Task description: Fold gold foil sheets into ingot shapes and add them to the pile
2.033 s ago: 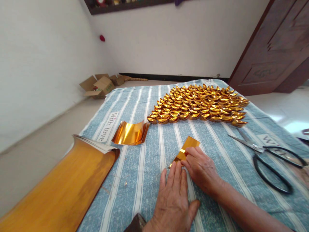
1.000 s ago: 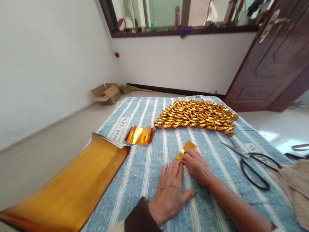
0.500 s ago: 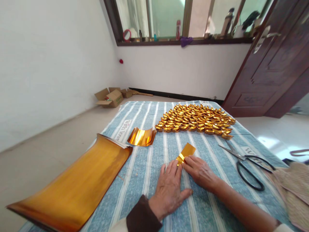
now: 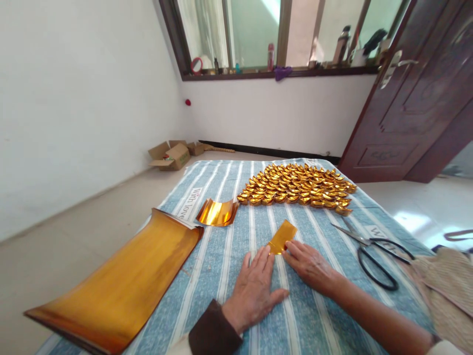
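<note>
Right fingers (image 4: pixel 293 248) now lower against gold strip (image 4: pixel 284 233), close together.

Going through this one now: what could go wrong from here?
The gold strip might slip or crease askew: the left hand and right hand meet it only at its near end, with the far end free.

The large gold sheet seems to reach past the left edge of the striped cloth, so a knock could send it off.

The scissors lie with blades parted beyond the right forearm; a sideways sweep might catch them.
</note>
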Demonstrator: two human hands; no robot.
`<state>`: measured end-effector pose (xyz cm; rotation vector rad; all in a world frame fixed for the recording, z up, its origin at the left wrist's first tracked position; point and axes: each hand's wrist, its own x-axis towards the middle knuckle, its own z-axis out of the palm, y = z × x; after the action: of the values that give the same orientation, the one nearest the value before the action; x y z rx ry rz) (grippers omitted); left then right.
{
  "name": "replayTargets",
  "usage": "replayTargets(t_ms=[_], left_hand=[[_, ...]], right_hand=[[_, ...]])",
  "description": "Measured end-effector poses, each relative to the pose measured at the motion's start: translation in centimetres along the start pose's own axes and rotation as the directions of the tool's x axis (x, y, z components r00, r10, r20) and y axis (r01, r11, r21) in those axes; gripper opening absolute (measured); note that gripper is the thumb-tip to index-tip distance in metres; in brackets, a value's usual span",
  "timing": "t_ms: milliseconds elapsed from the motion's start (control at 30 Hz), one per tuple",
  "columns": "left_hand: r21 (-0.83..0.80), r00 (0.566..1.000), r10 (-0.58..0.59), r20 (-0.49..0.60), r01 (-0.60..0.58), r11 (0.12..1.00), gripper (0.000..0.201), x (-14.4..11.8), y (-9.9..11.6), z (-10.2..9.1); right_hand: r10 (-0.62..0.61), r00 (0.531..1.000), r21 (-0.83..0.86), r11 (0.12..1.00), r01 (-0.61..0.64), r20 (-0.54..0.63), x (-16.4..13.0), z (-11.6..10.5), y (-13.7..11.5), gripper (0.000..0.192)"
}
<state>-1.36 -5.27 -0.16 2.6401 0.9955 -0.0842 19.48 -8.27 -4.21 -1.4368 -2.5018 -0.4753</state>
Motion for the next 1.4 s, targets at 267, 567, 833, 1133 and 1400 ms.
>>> replayTargets(t_ms=[267, 567, 833, 1133, 1400], left_hand=[[0.043, 0.999, -0.028, -0.026, 0.029, 0.999, 0.075, -0.1, 0.2, 0.1], [0.088, 0.990, -0.021, -0.143, 0.034, 0.996, 0.076, -0.4, -1.3, 1.5], [0.221, 0.988, -0.009, -0.154, 0.044, 0.974, 0.071, -1.2, -2.1, 1.0], [0.264, 0.978, -0.038, -0.205, 0.093, 0.960, 0.057, -0.8, -0.7, -1.1], [0.153, 0.986, 0.107, -0.130, -0.086, 0.984, 0.069, 0.7, 0.6, -0.4]], right_hand=[[0.029, 0.997, -0.068, 0.997, -0.024, 0.075, 0.3, -1.0, -0.7, 0.010], [0.051, 0.995, -0.047, 0.998, -0.047, 0.086, 0.3, -1.0, -0.7, 0.008], [0.062, 0.994, -0.043, 0.997, -0.058, 0.093, 0.3, -0.9, -0.7, 0.009], [0.062, 0.994, -0.057, 0.997, -0.057, 0.090, 0.3, -0.6, -0.7, 0.009], [0.069, 0.996, -0.040, 0.997, -0.067, 0.058, 0.3, -0.7, -0.8, 0.008]])
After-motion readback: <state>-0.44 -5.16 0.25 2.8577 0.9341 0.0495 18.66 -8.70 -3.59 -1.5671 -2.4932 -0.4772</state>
